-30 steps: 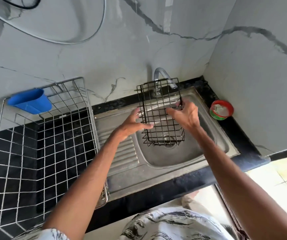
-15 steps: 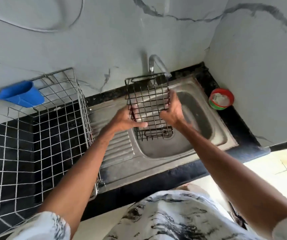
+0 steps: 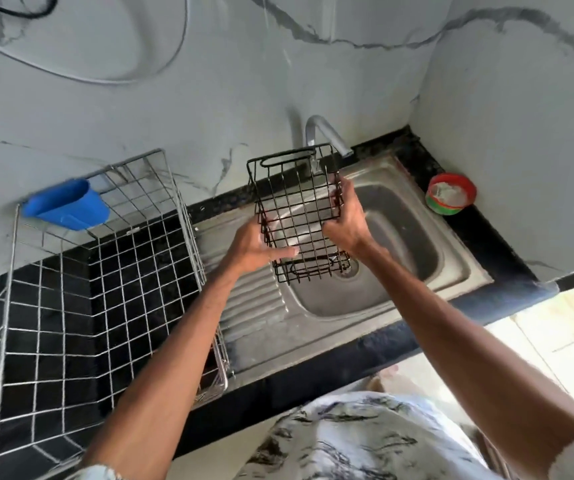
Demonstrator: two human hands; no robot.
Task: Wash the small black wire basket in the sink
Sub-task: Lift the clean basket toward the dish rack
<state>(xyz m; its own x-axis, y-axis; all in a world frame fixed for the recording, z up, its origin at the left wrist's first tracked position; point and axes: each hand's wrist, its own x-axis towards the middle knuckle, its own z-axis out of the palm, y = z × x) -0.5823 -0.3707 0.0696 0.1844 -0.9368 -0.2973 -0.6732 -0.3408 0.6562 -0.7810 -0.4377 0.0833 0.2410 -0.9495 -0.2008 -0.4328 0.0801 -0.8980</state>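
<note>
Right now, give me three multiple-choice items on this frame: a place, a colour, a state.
1. Where is the red-rimmed round tub? A) on the black counter, right of the steel sink B) inside the sink C) on a shelf
2. What colour is the plastic cup hung on the large silver wire rack? A) yellow B) blue C) white
3. How is the small black wire basket? A) lying on the counter B) resting in the rack C) held above the sink
Answers: A, it stands in the counter's corner; B, plainly blue; C, left hand and right hand grip its sides.
</note>
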